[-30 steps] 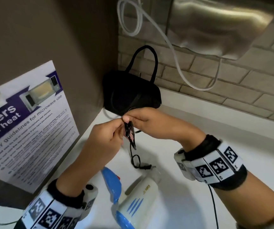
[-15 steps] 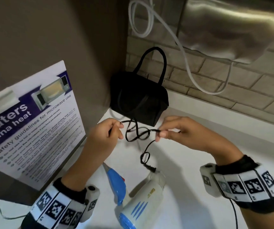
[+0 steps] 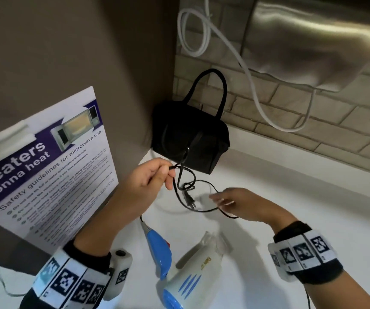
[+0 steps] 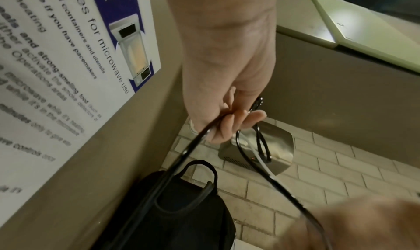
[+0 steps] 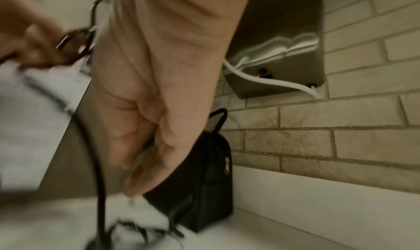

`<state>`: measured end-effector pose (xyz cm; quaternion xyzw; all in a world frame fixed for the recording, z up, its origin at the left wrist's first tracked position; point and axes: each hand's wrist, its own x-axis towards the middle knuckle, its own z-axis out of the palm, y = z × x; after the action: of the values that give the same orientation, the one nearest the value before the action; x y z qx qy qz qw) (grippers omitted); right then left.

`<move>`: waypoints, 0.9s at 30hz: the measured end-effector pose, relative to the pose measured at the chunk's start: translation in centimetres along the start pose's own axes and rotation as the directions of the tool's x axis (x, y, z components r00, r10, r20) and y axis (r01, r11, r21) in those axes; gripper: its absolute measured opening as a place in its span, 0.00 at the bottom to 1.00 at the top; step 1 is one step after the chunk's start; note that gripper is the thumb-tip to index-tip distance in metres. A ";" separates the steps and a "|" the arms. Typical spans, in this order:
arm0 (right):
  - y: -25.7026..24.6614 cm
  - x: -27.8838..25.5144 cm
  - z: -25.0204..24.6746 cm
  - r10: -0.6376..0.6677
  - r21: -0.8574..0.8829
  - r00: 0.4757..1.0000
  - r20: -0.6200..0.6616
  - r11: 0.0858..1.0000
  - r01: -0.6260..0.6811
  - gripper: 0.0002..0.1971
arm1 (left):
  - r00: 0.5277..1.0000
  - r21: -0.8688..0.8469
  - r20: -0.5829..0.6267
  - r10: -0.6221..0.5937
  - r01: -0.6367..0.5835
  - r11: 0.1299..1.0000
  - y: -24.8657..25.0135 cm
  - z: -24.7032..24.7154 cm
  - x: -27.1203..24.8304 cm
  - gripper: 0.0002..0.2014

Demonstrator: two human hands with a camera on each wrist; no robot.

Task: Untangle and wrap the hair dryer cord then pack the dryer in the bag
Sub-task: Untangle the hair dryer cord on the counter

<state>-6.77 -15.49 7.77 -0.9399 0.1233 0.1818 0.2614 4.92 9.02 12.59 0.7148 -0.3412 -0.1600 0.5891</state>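
Observation:
The white and blue hair dryer (image 3: 193, 277) lies on the white counter (image 3: 302, 197) between my wrists. Its black cord (image 3: 180, 175) rises from the handle to my left hand (image 3: 168, 169), which pinches it just in front of the black bag (image 3: 193, 141). Below that hand the cord forms a small tangle and a wide loop, with the plug (image 3: 189, 200) hanging in it. My right hand (image 3: 218, 198) is blurred; a strand of the cord (image 5: 141, 160) runs between its thumb and fingers. The bag (image 5: 204, 173) stands in the corner with its handles up.
A microwave safety poster (image 3: 45, 163) hangs on the brown side wall at the left. A steel wall unit (image 3: 313, 41) with a white cable (image 3: 242, 63) hangs on the brick wall above the counter.
My hands have drawn apart. The right hand moved right and down with a strand, so the bunched cord has opened into a wide loop and the plug now hangs free.

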 end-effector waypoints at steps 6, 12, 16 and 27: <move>-6.9 -1.6 -4.5 -0.242 0.607 0.937 -0.252 0.715 0.348 0.19 | 0.995 -0.006 0.102 -0.008 0.009 1.000 0.3 0.6 -0.2 0.12; -9.0 -1.3 -2.9 -0.448 0.623 0.886 0.124 0.730 0.282 0.08 | 0.995 -0.081 0.095 0.011 -0.003 0.997 1.1 1.1 -0.1 0.15; -7.9 -0.4 -2.3 -0.314 0.697 0.949 -0.008 0.679 0.231 0.13 | 0.995 0.009 0.099 0.005 -0.006 1.000 0.4 0.8 -0.4 0.19; -11.0 -2.3 -5.1 -0.296 0.381 0.942 0.157 0.898 0.219 0.19 | 0.984 0.297 0.176 0.013 -0.066 0.953 0.7 2.6 -1.3 0.07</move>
<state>-3.79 -8.75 17.71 -0.8597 0.0001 0.2184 0.4618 2.14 7.97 12.42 0.7728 -0.4256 -0.1553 0.4443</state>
